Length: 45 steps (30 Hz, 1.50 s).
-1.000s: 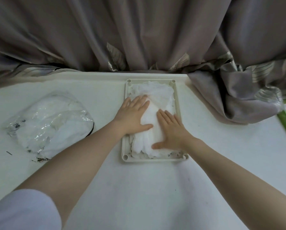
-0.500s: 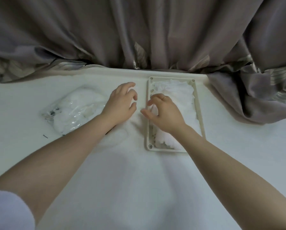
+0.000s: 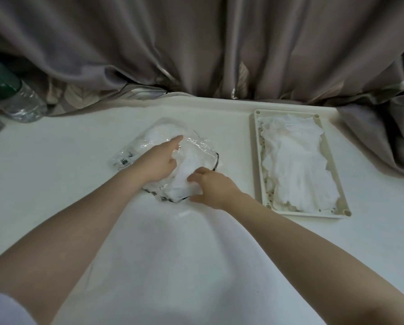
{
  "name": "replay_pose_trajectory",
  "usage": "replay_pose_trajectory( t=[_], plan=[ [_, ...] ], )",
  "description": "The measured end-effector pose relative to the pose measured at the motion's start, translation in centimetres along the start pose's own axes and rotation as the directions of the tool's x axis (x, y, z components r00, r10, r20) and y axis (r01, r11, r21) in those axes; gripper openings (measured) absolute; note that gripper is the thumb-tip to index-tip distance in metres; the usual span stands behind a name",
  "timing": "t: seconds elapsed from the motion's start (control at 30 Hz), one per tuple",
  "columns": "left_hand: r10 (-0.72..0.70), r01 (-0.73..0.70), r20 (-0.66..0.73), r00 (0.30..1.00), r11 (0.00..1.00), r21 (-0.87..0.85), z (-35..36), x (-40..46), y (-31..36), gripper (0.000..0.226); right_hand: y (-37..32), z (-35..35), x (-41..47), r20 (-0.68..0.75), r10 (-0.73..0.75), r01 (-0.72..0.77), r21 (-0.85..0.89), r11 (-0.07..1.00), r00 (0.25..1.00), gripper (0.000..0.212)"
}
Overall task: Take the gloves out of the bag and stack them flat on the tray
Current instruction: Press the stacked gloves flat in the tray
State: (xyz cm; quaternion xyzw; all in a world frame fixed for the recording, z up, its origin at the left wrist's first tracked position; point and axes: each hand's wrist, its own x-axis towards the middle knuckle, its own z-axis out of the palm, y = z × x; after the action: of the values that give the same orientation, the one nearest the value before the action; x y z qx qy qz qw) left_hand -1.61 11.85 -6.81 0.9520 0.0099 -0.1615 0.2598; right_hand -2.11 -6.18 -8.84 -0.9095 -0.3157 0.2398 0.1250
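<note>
Upper left of the frame we see a clear plastic bottle [image 3: 20,99] with a green label lying at the desk [image 3: 55,160] edge, partly against the grey curtain [image 3: 196,43] that hangs across the whole top. Centre of the frame: the clear bag [image 3: 163,137] with white gloves inside lies on the desk. Our left hand [image 3: 156,163] rests on top of the bag, index finger stretched out along the plastic, other fingers bent down into the white material; whether that grip really pinches anything we cannot tell. Just right of it our right hand [image 3: 210,186] has its fingers curled into a white glove [image 3: 184,174] at the bag's near end, thumb flat on the desk, grip closed on the glove. Both forearms run in from the bottom corners; a white sleeve [image 3: 2,308] shows at lower left. Right of the frame: the beige tray [image 3: 257,160] sits well apart from the bag, carrying a flat stack of white gloves [image 3: 297,165].
</note>
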Motion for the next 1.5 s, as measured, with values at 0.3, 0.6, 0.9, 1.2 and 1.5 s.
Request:
replay_pose_trajectory(
  t=[0.3, 0.6, 0.9, 1.2, 1.5],
  plan=[
    [0.155, -0.159, 0.125, 0.98, 0.987, 0.025, 0.3, 0.2, -1.8, 0.048, -0.7, 1.4, 2.0, -0.168, 0.182, -0.178, 0.039, 0.983, 0.969, 0.019],
    [0.08, -0.107, 0.105, 0.991, 0.955, 0.277, 2.5, 0.3, -0.9, 0.039, -0.3, -2.6, 0.1, -0.194, 0.495, -0.066, 0.885, 0.461, 0.847, 0.021],
    [0.12, -0.131, 0.058, 0.991, 0.96, 0.247, 3.2, 0.6, -1.6, 0.035, 1.0, -4.9, -2.9, -0.087, 0.444, 0.024, 0.989, 0.146, 0.892, 0.026],
    [0.276, -0.287, -0.204, 0.939, 0.958, -0.026, 2.2, -2.2, 1.7, 0.065, 0.9, -3.2, -2.4, 0.023, 0.276, -0.074, 0.981, 0.178, 0.961, 0.023],
    [0.253, -0.227, -0.206, 0.945, 0.963, 0.144, 4.7, -0.4, 1.1, 0.028, 1.7, -3.3, -2.5, -0.105, 0.364, -0.018, 0.947, 0.32, 0.926, 0.024]
  ],
)
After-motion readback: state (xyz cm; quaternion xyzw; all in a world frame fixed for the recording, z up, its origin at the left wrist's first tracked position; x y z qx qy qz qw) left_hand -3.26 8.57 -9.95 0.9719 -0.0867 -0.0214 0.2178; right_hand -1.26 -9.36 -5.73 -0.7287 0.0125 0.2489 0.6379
